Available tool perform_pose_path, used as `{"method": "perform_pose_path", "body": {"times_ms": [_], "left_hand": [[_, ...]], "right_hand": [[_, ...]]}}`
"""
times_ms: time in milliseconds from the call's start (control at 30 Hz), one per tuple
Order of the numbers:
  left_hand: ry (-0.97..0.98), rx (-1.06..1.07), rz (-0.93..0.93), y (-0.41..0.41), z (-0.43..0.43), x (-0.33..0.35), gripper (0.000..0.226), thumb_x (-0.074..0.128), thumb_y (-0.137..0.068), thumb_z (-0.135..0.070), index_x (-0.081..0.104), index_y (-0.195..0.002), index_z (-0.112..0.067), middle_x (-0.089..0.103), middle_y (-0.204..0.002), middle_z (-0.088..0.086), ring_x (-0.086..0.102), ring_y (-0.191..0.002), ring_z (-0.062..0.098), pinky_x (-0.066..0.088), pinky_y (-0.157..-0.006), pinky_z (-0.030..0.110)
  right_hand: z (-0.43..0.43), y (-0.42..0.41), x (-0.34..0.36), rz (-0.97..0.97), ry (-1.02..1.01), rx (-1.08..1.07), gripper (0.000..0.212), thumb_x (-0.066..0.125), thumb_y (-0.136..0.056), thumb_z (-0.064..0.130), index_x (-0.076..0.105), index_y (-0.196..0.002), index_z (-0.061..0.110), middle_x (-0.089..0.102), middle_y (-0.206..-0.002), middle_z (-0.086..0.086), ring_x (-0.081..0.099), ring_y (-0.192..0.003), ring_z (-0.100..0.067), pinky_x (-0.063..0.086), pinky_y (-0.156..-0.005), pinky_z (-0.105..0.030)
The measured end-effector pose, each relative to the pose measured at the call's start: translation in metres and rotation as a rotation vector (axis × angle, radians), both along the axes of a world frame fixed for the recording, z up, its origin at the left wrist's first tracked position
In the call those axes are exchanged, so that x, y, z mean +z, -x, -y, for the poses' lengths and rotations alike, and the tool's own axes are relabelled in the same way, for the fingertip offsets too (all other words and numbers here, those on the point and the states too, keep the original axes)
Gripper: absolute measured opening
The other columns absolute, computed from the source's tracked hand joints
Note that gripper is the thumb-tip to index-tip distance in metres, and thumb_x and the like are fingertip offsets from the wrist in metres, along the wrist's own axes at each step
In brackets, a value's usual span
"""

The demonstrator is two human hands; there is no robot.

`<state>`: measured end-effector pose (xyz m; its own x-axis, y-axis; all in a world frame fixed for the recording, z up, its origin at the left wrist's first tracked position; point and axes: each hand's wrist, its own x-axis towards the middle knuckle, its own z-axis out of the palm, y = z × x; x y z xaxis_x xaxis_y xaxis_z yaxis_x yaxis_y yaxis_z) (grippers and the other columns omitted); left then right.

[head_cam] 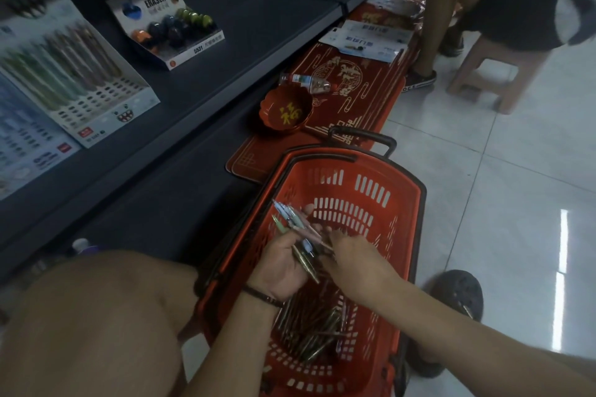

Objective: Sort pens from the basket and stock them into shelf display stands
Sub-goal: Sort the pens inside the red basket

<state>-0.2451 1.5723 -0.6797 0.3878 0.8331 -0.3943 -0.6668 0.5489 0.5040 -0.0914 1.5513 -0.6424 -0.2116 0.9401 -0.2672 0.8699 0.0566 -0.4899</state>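
Several pens [298,229] already lie fanned across your left hand [283,263], which hangs palm-up over the basket [406,200], its fingers curled under the bundle and pinching it loosely so the tips splay up and away from the grip. Keep that grip low on the barrels and tighten it a little; the fan looks loose, and a slack hold could let one slide back into the heap. Square the pens so their tips point one way before you add more, since the display stand [96,80] on the shelf [258,22] to the far left of your grip seems to take them in ordered rows by colour.

Just right of that grip, your right hand [358,255] reaches in palm-down, wrist bent, its fingertips at the lower ends of the held pens. Whether they pinch a pen or only touch the bundle, I cannot tell; the back of the hand hides them. Feed each new pen in alongside the others rather than across them.

Below both grips, the loose pens [317,329] lie heaped on the basket floor, near your forearms. Pick matching ones only, one at a time, and lift clear of the slotted wall.
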Motion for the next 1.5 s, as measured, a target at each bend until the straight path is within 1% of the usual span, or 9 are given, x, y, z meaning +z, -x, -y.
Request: {"method": "perform_pose_path", "body": {"times_ms": [167, 333, 500, 667, 833, 1033, 1233, 1367, 1500], "left_hand": [[-0.002, -0.018, -0.023, -0.001, -0.002, 0.001, 0.047, 0.044, -0.099, -0.002, 0.049, -0.145, -0.01, 0.056, -0.126, 0.022, 0.06, -0.114, 0.031, 0.051, -0.104, 0.046], [0.042, 0.035, -0.146, 0.004, -0.007, -0.001, 0.034, 0.041, -0.101, -0.005, 0.068, -0.121, 0.0, 0.06, -0.127, 0.03, 0.062, -0.112, 0.037, 0.043, -0.108, 0.05], [0.084, 0.053, -0.292, -0.001, -0.008, -0.002, 0.054, 0.056, -0.101, -0.029, 0.049, -0.139, 0.008, 0.052, -0.138, 0.034, 0.055, -0.121, 0.042, 0.038, -0.114, 0.054], [0.088, 0.077, -0.403, -0.012, -0.006, 0.0, 0.033, 0.049, -0.104, -0.027, 0.068, -0.095, -0.001, 0.066, -0.087, 0.015, 0.069, -0.074, 0.022, 0.059, -0.065, 0.031], [0.102, 0.044, -0.449, -0.025, -0.007, 0.001, 0.022, 0.055, -0.095, -0.002, 0.06, -0.076, -0.014, 0.055, -0.069, 0.003, 0.059, -0.058, 0.013, 0.053, -0.056, 0.024], [0.109, 0.065, -0.369, -0.031, -0.001, 0.0, 0.04, 0.044, -0.105, -0.025, 0.066, -0.078, -0.007, 0.067, -0.064, 0.007, 0.069, -0.054, 0.016, 0.055, -0.051, 0.023], [0.129, 0.127, -0.322, -0.023, -0.006, -0.001, 0.093, 0.024, -0.08, -0.089, 0.066, -0.108, -0.011, 0.065, -0.103, 0.015, 0.064, -0.096, 0.03, 0.054, -0.088, 0.042], [0.223, 0.247, -0.177, -0.027, -0.011, -0.004, 0.08, 0.026, -0.079, -0.089, 0.06, -0.086, -0.017, 0.058, -0.077, 0.005, 0.06, -0.071, 0.021, 0.051, -0.071, 0.034], [0.262, 0.365, -0.125, -0.035, -0.006, -0.01, 0.076, 0.026, -0.085, -0.082, 0.06, -0.082, -0.015, 0.061, -0.07, 0.005, 0.061, -0.062, 0.018, 0.054, -0.059, 0.028]], "right_hand": [[0.0, -0.007, 0.0, 0.027, -0.004, 0.046, 0.03, 0.052, -0.103, 0.035, 0.05, -0.124, 0.013, 0.069, -0.105, -0.01, 0.07, -0.09, -0.03, 0.06, -0.079, -0.044], [-0.002, -0.014, -0.003, -0.23, 0.044, 0.027, 0.01, 0.052, -0.106, 0.026, 0.05, -0.101, 0.017, 0.065, -0.086, -0.002, 0.061, -0.067, -0.014, 0.041, -0.053, -0.019], [0.0, -0.015, 0.004, -0.427, 0.07, -0.097, 0.017, 0.041, -0.11, 0.025, 0.054, -0.104, 0.015, 0.066, -0.086, -0.004, 0.058, -0.067, -0.011, 0.042, -0.054, -0.019], [0.015, 0.009, -0.011, -0.48, 0.109, -0.068, 0.009, 0.045, -0.107, 0.02, 0.05, -0.101, 0.022, 0.065, -0.088, 0.001, 0.06, -0.069, -0.008, 0.048, -0.061, -0.023], [0.025, 0.021, -0.021, -0.516, -0.001, -0.104, 0.026, 0.047, -0.099, 0.004, 0.047, -0.109, 0.028, 0.059, -0.105, 0.006, 0.057, -0.093, -0.003, 0.043, -0.072, -0.012], [0.019, 0.013, -0.023, -0.559, 0.019, -0.085, 0.006, 0.043, -0.105, 0.008, 0.043, -0.102, 0.014, 0.051, -0.086, 0.002, 0.046, -0.067, -0.003, 0.04, -0.06, -0.02], [0.015, 0.009, -0.032, -0.794, 0.068, -0.21, 0.022, 0.037, -0.109, 0.016, 0.05, -0.118, 0.031, 0.051, -0.076, -0.003, 0.046, -0.057, -0.01, 0.045, -0.054, -0.035], [0.01, 0.012, -0.03, -1.077, 0.185, -0.415, 0.034, 0.033, -0.11, 0.008, 0.053, -0.117, 0.035, 0.041, -0.073, -0.003, 0.039, -0.054, -0.011, 0.035, -0.048, -0.027], [0.004, 0.011, -0.028, -1.268, 0.295, -0.607, 0.018, 0.032, -0.11, 0.007, 0.044, -0.1, 0.016, 0.035, -0.071, -0.001, 0.031, -0.057, -0.013, 0.025, -0.054, -0.031]]}}
